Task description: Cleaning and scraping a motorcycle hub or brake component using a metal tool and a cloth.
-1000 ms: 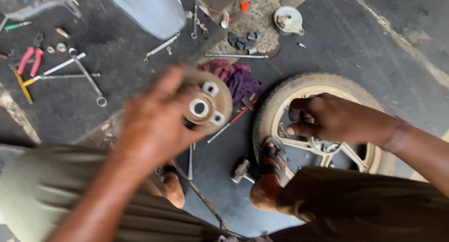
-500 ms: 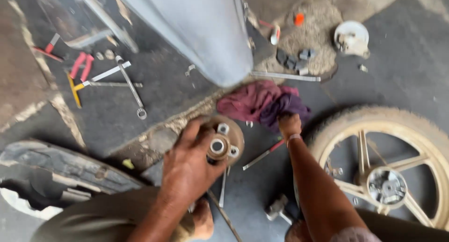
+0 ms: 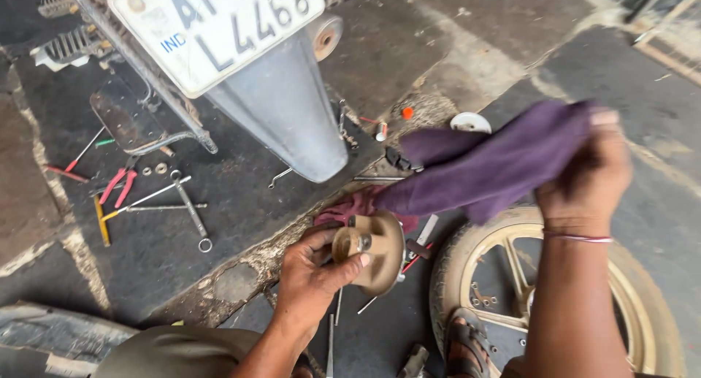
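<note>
Currently my left hand grips a round tan metal hub plate, fingers wrapped behind its rim, thumb pressed on the raised boss at its centre; it sits low in the middle of the view, just above the oily floor. Left of it lie loose tools: red-handled pliers, a yellow-handled driver, a ring spanner. Above hangs the grey rear mudguard of a motorbike.

My right hand is closed tight on a purple rag, lifted clear of the plate, the cloth trailing left towards it. Below lies a spoked wheel with its tyre.

Judgement: to wipe well, I should keep the thumb off the face being cleaned, hold by the rim only, bunch the rag into a pad and work from the boss outward.

Versus half a second ago: the rag lay on the floor with my right hand reaching to it; now it is raised. The plate shows a different face. The view has shifted, so the mudguard and the number plate fill more of the top.
</note>
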